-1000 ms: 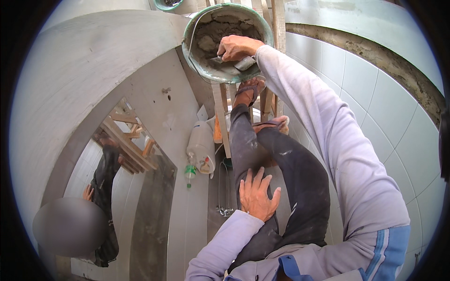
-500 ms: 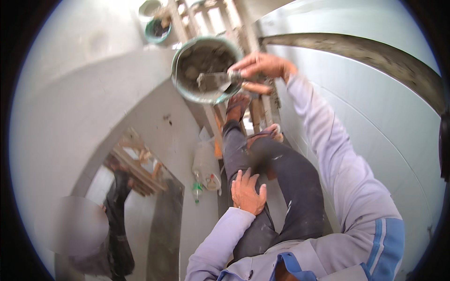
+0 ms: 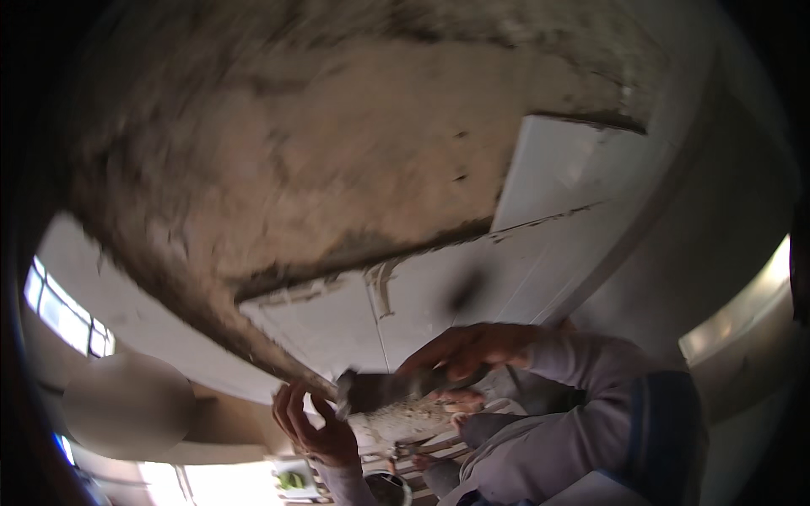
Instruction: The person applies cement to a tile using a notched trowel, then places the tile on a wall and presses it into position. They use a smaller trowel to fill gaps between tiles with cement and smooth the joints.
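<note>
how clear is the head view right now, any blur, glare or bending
Head view: dim overall, the left window glaring white; head view: the bare wall smeared, worst near the top; head view: right hand and trowel dark and soft; head view: edges bow near the black rim.

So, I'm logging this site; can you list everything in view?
Trowel: one, dark, lower centre
Bucket: one, pale rim, bottom edge
Bare wall patch: one, brown, upper centre
Upper tile: one, pale, patch's right
Lower tiles: several, pale, below patch
Gridded window: one, bright, far left
Bright opening: one, white, lower left
Small item: one, green, bottom left
Slats: several, brown, bottom centre
Sleeves: two, greyish, lower frame
Left grip: one, bare, beside trowel
Right grip: one, bare, holding trowel
</note>
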A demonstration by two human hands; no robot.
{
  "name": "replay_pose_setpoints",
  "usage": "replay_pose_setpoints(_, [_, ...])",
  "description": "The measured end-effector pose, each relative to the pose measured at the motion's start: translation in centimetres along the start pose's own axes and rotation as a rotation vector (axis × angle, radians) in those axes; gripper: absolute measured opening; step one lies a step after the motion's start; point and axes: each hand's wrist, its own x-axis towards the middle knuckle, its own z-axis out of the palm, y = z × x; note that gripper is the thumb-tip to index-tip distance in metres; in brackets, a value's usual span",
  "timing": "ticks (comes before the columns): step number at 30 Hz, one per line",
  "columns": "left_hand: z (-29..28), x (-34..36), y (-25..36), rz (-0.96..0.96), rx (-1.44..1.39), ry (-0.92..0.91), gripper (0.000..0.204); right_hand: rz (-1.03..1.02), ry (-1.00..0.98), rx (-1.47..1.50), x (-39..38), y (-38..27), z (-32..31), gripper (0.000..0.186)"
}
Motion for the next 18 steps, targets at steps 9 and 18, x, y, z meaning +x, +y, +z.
replay_pose_setpoints(9, [11.6,17.2,23.9,0.797,-0.033,-0.017,0.04,-0.972,1.063,-0.772,-15.0,-8.1,4.6,0.054])
replay_pose_setpoints(18, [16.6,16.7,26.0,0.744,-0.05,-0.02,0.05,-0.932,1.53,-1.727,-13.3,-11.1,2.2,0.061])
